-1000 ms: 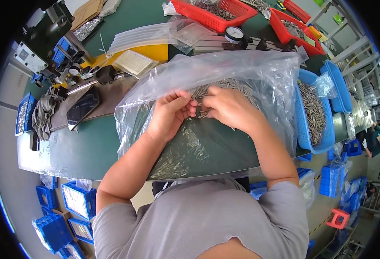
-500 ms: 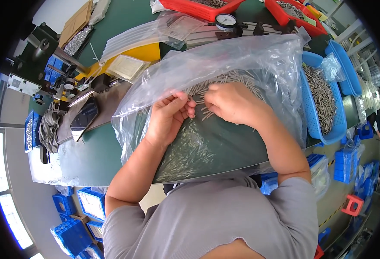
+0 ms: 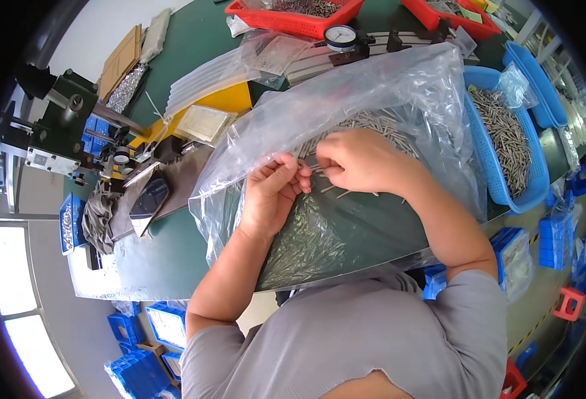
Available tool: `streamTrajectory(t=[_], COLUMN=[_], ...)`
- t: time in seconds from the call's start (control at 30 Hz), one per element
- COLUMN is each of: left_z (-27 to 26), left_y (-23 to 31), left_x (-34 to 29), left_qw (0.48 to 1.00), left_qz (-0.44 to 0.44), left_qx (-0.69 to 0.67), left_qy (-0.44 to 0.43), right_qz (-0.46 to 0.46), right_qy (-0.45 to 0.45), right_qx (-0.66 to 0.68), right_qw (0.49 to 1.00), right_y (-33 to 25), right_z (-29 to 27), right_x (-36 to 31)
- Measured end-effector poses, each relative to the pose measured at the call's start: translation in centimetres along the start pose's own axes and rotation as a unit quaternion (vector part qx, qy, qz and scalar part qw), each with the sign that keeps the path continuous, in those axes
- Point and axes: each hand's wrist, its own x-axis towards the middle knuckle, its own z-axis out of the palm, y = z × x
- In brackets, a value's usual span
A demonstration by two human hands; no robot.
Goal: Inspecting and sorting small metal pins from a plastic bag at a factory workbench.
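Several small metal pins (image 3: pixel 376 121) lie in a loose heap under the raised edge of a large clear plastic bag (image 3: pixel 406 76). My left hand (image 3: pixel 271 193) is at the left side of the heap, thumb and fingers pinched together; whatever sits between them is too small to make out. Close beside it, my right hand (image 3: pixel 358 159) rests over the near edge of the pins with its fingers curled down. Its fingertips are partly hidden, and what they grip cannot be seen. A few stray pins lie just below the right hand on the green table (image 3: pixel 373 223).
To the right stands a blue basket (image 3: pixel 539 189) full of similar pins. Red trays (image 3: pixel 293 23) and a dial gauge (image 3: pixel 341 37) are at the back. On the left are a phone (image 3: pixel 152 196), a gauge stand (image 3: pixel 73 103) and a flat clear box (image 3: pixel 205 124).
The whole view has shifted slightly, so the table and bag appear farther right. Both hands keep nearly the same pose, close together over the pins.
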Motion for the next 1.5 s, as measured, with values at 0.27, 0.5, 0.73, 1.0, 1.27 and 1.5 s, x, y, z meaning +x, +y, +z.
streamTrajectory(t=[0.27,0.5,0.73,1.0,1.27,1.5], left_z=[0.8,0.3,0.2,0.1,0.0,-0.1], left_y=[-0.1,-0.3,-0.2,-0.2,-0.2,-0.2], left_x=[-0.3,-0.2,-0.2,-0.3,-0.2,-0.3], left_qw=[0.999,0.997,0.996,0.996,0.997,0.997], left_qz=[-0.026,-0.025,-0.021,-0.019,-0.015,-0.013], left_qx=[0.004,-0.029,-0.055,-0.058,-0.059,-0.058], left_qy=[-0.034,-0.063,-0.068,-0.062,-0.050,-0.049], right_qz=[0.125,0.066,0.061,0.050,-0.036,0.012], right_qy=[0.057,0.085,0.094,0.087,0.128,0.085], right_qx=[0.520,0.516,0.486,0.502,0.332,0.378], right_qw=[0.843,0.850,0.867,0.859,0.934,0.922], right_y=[-0.6,-0.3,-0.6,-0.6,-0.5,-0.9], right_z=[-0.4,1.0,0.4,0.5,0.9,0.2], right_x=[0.5,0.6,0.5,0.5,0.6,0.6])
